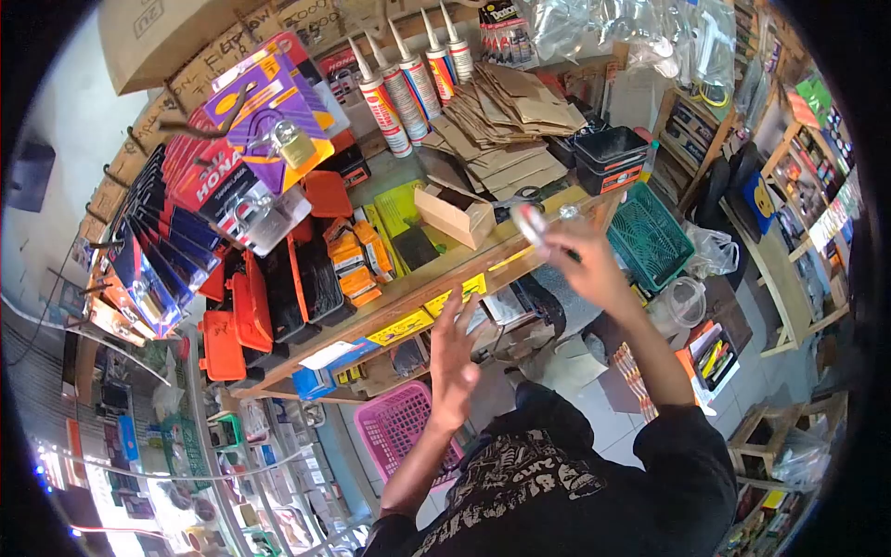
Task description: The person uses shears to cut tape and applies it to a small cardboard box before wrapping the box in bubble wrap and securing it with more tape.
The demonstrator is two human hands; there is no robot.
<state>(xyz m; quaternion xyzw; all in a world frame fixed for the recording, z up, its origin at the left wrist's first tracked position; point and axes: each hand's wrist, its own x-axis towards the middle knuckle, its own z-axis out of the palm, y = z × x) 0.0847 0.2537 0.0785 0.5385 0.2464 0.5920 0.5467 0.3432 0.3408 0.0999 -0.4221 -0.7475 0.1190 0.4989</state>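
My right hand [583, 263] is raised over the edge of the wooden counter [436, 283] and grips a small pale object [531, 224], too blurred to identify. My left hand [454, 357] is held up in front of the counter's edge, fingers spread, holding nothing. A small open cardboard box [456, 216] sits on the counter just left of my right hand. Both arms come up from my black printed shirt [557, 483] at the bottom.
Brown paper bags [509, 130] and sealant tubes [410, 84] lie at the back of the counter beside a black bin [609, 156]. Padlock packs [271, 125] hang at left. A green basket [652, 238] and a pink basket [397, 424] stand lower down. Shelves line the right.
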